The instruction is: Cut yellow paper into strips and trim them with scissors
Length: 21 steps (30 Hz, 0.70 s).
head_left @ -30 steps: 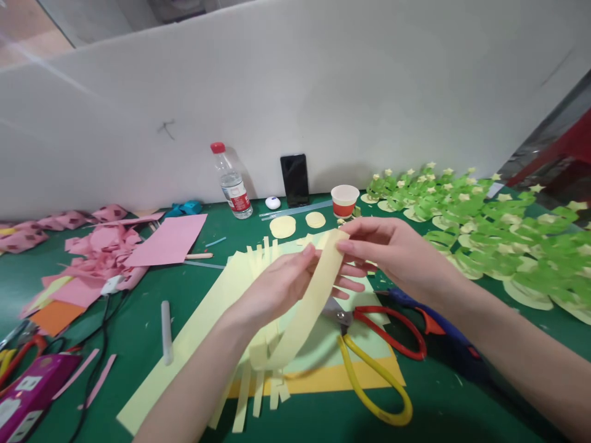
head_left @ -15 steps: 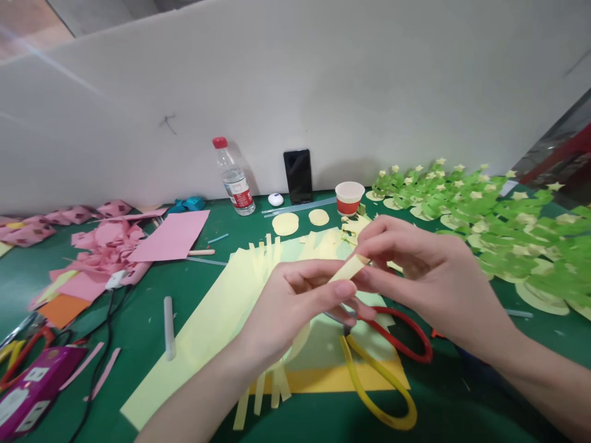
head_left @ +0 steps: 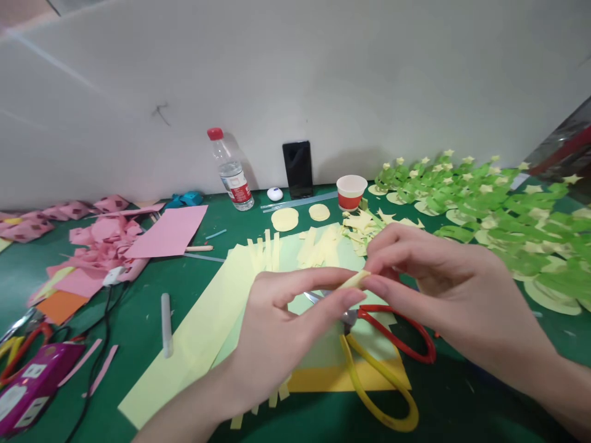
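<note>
**crafty_k:** Both hands sit lower than a second ago, and that long yellow strip (head_left: 353,281) is down to a short stub, mid-frame.

**papernerd:** Yep, left hand (head_left: 281,329) and right hand (head_left: 441,280) each grip it in a fingertip pinch, just above the scissors (head_left: 430,353) on the counter (head_left: 138,320).

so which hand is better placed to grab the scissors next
Right, likely: the right hand sits above the scissors handles; the left hand covers the blade end. Both pinch the yellow strip.

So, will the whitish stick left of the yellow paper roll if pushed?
Probably: the stick looks round and lies flat on the green table, so a sideways push likely rolls it. It lies straight, so it seems stiff; being thin, probably light.
</note>
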### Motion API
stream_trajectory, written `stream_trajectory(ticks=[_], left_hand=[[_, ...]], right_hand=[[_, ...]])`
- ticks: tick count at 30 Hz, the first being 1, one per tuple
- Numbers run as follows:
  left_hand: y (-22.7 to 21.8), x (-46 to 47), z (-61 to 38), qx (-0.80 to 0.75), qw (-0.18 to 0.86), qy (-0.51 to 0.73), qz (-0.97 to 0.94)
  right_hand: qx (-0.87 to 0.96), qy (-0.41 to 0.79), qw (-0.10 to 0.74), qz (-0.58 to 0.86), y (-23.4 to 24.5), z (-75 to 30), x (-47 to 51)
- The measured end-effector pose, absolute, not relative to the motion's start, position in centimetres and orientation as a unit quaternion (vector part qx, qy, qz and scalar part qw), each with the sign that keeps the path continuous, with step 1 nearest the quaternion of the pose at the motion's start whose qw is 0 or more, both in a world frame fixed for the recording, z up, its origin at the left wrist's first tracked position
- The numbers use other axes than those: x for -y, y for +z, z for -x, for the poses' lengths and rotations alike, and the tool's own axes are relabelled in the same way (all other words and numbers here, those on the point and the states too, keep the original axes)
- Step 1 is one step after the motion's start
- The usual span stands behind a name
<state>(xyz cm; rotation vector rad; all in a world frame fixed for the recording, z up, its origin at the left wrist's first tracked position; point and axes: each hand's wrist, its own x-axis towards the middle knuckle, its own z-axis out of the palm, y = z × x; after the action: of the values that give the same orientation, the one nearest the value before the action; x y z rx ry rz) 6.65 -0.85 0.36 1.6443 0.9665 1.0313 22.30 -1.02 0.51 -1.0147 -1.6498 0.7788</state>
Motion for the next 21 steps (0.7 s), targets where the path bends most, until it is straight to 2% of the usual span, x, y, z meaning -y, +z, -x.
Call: stream_trajectory(ticks=[8, 21], left_hand=[[0.07, 0.33, -6.5, -0.399, 0.557, 0.417, -0.598], [0.01, 0.37, -6.57, -0.425, 0.534, 0.434, -0.588]], right_hand=[[0.691, 0.327, 0.489, 0.42, 0.45, -22.7, 1.13], [0.672, 0.361, 0.49, 0.423, 0.36, -22.64, 1.26]])
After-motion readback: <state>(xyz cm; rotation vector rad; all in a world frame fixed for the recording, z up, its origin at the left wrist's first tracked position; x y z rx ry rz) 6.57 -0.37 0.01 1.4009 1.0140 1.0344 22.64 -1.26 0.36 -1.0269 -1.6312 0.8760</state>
